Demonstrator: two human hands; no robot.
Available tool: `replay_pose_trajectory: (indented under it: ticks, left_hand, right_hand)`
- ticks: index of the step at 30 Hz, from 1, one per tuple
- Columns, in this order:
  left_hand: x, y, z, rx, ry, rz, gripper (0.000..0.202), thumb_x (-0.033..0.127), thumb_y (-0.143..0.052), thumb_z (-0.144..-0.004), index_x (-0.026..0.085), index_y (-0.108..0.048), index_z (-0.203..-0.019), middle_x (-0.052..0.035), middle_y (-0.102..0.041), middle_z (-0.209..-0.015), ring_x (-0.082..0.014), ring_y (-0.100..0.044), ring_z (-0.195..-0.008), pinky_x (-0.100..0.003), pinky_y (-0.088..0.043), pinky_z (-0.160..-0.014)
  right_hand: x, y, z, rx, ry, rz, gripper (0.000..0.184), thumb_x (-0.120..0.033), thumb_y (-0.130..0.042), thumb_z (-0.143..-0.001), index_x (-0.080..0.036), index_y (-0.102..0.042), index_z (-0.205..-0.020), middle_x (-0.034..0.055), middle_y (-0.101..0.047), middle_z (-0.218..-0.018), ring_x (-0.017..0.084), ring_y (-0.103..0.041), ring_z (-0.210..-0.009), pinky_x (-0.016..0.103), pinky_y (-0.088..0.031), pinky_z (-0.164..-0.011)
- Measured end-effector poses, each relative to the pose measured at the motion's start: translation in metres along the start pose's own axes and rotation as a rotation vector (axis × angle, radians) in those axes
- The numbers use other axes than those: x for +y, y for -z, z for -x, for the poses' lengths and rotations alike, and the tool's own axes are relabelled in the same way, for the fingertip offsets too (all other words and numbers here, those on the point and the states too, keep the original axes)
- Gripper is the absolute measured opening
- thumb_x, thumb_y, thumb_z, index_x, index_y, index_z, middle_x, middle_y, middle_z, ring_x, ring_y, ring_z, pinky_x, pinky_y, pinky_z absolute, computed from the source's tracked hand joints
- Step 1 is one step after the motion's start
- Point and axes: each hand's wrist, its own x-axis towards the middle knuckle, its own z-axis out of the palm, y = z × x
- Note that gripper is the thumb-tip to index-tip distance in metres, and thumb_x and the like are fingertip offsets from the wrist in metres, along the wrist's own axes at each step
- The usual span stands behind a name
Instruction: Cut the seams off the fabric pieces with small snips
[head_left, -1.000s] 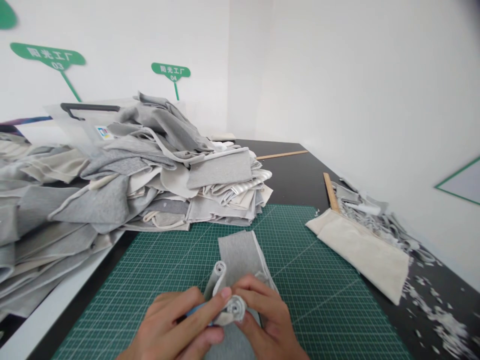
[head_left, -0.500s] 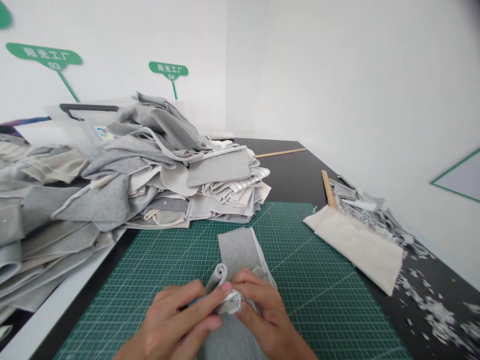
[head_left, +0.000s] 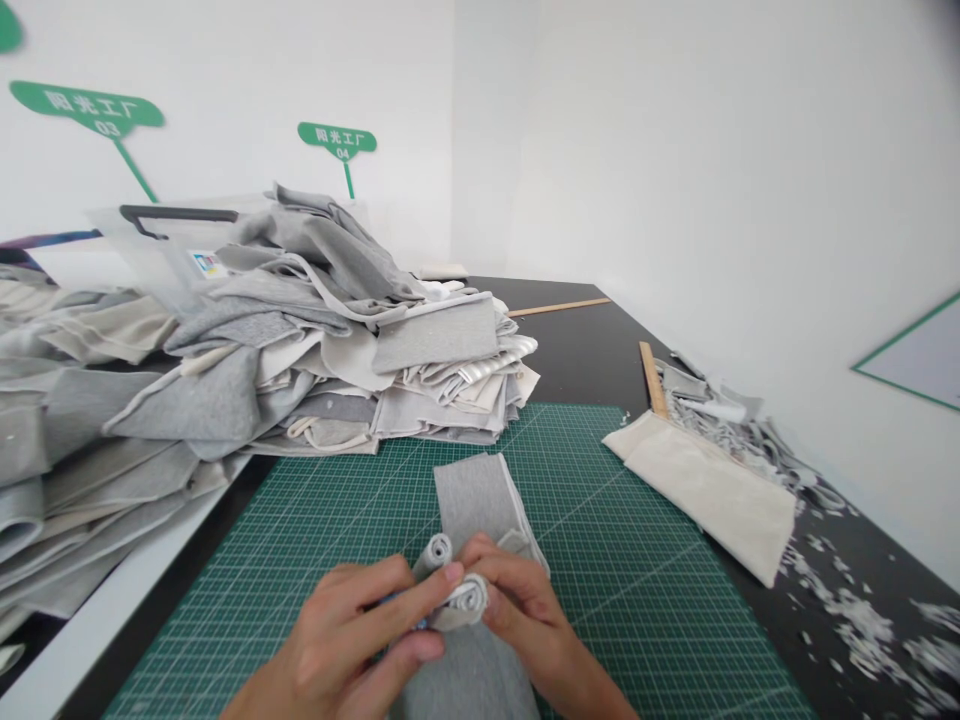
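A grey fabric roll [head_left: 471, 596], its spiral end facing me, is pinched between the fingers of both hands. My left hand [head_left: 345, 625] closes around its left side, and a small bit of something blue shows between those fingers. My right hand [head_left: 536, 620] grips the roll's right end with thumb and fingers. Just behind the left fingertips sticks up a second rolled end [head_left: 435, 552]; whether it belongs to the same piece I cannot tell. Beneath the hands a grey folded fabric strip [head_left: 471, 490] lies on the green cutting mat [head_left: 300, 530].
Heaped grey and cream fabric pieces [head_left: 247, 390] fill the left, in front of a clear plastic box [head_left: 172, 250]. On the right are a folded cream cloth [head_left: 712, 495], a wooden ruler [head_left: 653, 380] and scattered scraps [head_left: 870, 625]. Another wooden stick [head_left: 559, 307] lies farther back.
The roll between my hands has turned so its spiral end shows more fully and looks rounder. My right fingers have shifted slightly right. The view has moved a little.
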Motion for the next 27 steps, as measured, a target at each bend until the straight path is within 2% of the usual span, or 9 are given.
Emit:
replay_pose_trajectory:
  ticks: [13,18,22,27]
  left_hand:
    - [-0.001,-0.006,0.008,-0.008,0.035,0.022,0.038,0.012,-0.050,-0.094,0.015,-0.055,-0.132,-0.0012,-0.059,-0.075,-0.0085,-0.054,-0.060,-0.022,-0.040,-0.054]
    - [-0.001,-0.005,0.005,-0.008,0.036,0.020,0.036,0.018,-0.049,-0.096,0.015,-0.054,-0.131,-0.0025,-0.061,-0.079,-0.0086,-0.057,-0.062,-0.022,-0.042,-0.056]
    - [0.000,-0.006,0.004,-0.001,0.009,-0.014,0.035,0.024,-0.046,-0.098,0.015,-0.055,-0.131,-0.0017,-0.058,-0.073,-0.0098,-0.055,-0.059,-0.023,-0.041,-0.053]
    - [0.000,-0.008,0.007,-0.008,0.027,0.000,0.036,0.018,-0.050,-0.095,0.015,-0.055,-0.131,-0.0024,-0.060,-0.079,-0.0087,-0.057,-0.063,-0.022,-0.043,-0.056]
  right_hand:
    - [0.011,-0.002,0.004,0.005,-0.071,-0.057,0.041,-0.052,-0.050,-0.092,-0.018,-0.058,-0.071,0.0011,-0.045,-0.071,0.016,-0.041,-0.074,0.030,-0.036,-0.074]
    - [0.016,-0.006,0.007,0.034,-0.113,-0.138,0.038,-0.053,-0.052,-0.090,-0.020,-0.059,-0.073,0.0010,-0.046,-0.071,0.016,-0.043,-0.074,0.031,-0.038,-0.077]
    - [0.018,-0.008,0.007,0.053,-0.160,-0.228,0.038,-0.053,-0.056,-0.087,-0.019,-0.057,-0.070,0.0011,-0.044,-0.072,0.016,-0.041,-0.072,0.030,-0.038,-0.072]
    - [0.018,-0.006,0.007,0.052,-0.153,-0.213,0.041,-0.056,-0.055,-0.086,-0.019,-0.056,-0.069,0.0011,-0.042,-0.071,0.016,-0.038,-0.072,0.031,-0.036,-0.071]
